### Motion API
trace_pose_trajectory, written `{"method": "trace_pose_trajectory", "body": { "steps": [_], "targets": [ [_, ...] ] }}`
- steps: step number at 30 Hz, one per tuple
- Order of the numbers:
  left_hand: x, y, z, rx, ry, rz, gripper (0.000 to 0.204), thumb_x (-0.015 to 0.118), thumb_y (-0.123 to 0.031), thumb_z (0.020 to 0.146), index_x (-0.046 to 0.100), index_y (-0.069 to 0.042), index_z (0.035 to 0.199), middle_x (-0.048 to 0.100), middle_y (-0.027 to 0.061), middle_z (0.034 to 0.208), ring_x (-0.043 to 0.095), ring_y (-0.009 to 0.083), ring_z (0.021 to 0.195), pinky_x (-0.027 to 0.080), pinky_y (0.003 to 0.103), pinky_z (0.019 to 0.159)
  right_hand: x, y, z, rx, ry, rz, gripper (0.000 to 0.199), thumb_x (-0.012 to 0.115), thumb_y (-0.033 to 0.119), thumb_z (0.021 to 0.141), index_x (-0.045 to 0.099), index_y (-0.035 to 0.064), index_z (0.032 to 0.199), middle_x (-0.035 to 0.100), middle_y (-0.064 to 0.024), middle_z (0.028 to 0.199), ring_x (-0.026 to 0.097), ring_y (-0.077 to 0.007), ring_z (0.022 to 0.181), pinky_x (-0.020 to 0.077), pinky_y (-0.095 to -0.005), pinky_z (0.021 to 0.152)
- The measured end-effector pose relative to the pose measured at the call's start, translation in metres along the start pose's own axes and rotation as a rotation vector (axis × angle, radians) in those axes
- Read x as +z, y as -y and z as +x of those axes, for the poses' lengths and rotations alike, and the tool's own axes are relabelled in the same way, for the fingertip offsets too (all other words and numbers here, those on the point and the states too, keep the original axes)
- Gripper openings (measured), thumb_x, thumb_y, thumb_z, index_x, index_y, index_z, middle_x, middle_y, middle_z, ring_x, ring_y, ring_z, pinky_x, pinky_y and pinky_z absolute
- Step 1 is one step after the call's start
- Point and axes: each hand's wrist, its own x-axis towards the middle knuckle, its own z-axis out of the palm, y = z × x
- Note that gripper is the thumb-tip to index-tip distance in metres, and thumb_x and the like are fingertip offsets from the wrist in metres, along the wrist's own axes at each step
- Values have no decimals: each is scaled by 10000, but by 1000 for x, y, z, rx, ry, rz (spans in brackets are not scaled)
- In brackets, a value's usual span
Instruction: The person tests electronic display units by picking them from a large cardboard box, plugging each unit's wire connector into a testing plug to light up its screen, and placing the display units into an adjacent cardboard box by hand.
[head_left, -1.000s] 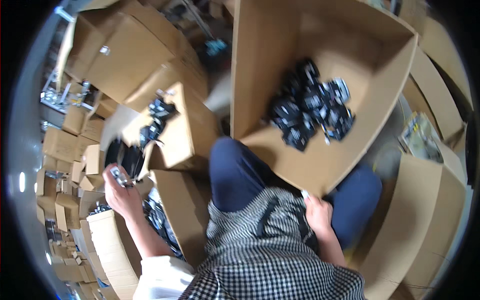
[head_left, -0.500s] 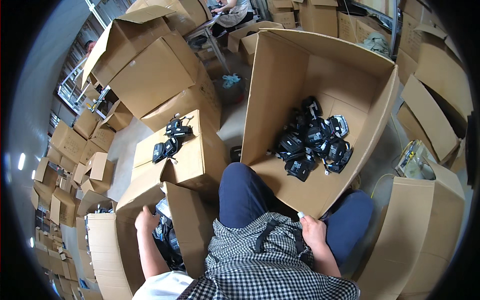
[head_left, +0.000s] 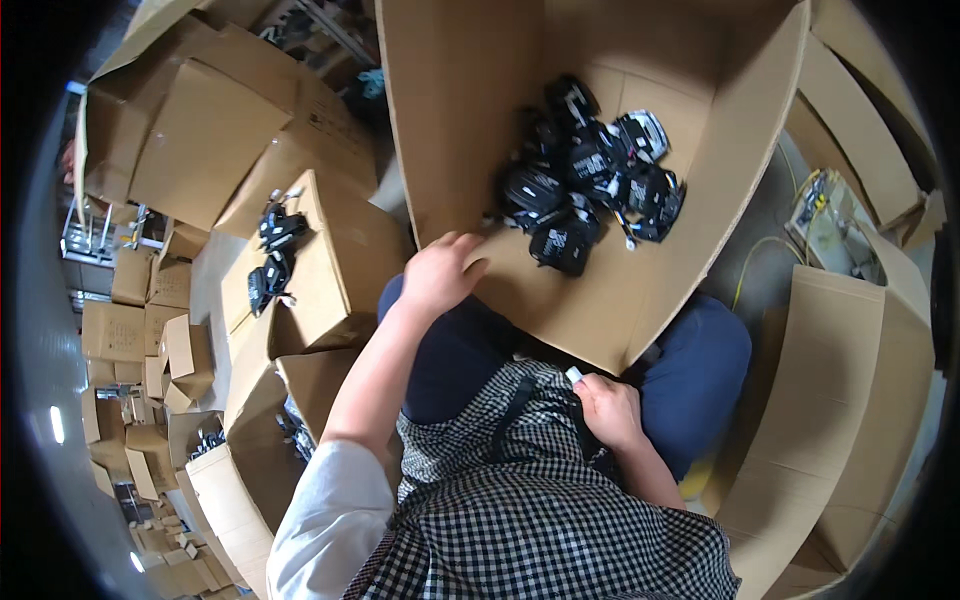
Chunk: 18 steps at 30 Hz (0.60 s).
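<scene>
My left hand (head_left: 440, 273) reaches over the near left edge of a large open carton (head_left: 640, 290), fingers stretched and thumb apart, with nothing seen in it. Inside the carton lies a pile of black plastic units (head_left: 563, 243) with short cables and white connectors. The hand is just short of the pile. My right hand (head_left: 612, 408) rests on my lap, closed around a small object whose white tip (head_left: 573, 374) sticks out; the rest of it is hidden in the fist.
More black units (head_left: 280, 228) lie on a closed carton (head_left: 325, 240) at the left. Below that, an open carton (head_left: 235, 490) holds others. A tall carton (head_left: 800, 400) stands at the right, beside a yellow cable (head_left: 742, 275). Stacked cartons (head_left: 215, 140) fill the far left.
My left hand has moved from the open carton at the left up and right to the large carton. The view has shifted too. My right hand still grips the white-tipped object.
</scene>
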Motion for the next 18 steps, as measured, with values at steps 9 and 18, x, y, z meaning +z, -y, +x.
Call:
{"method": "trace_pose_trajectory", "body": {
  "steps": [9, 18],
  "targets": [
    [188, -2, 161, -144, 248, 194, 424, 617, -379, 842, 571, -143, 1191, 579, 92, 1168, 552, 262, 1116, 424, 414, 936, 6, -10, 49, 113, 63, 107, 177, 611, 196, 868, 563, 57, 768, 617, -109, 680, 616, -306, 579, 492, -418, 513],
    [175, -22, 177, -65, -97, -609, 213, 555, -247, 905, 611, -48, 960, 625, 112, 859, 619, 272, 902, 455, 365, 800, 3, -23, 65, 241, 82, 198, 175, 594, 168, 883, 557, 40, 769, 590, -149, 661, 594, -328, 573, 480, -415, 512]
  ]
}}
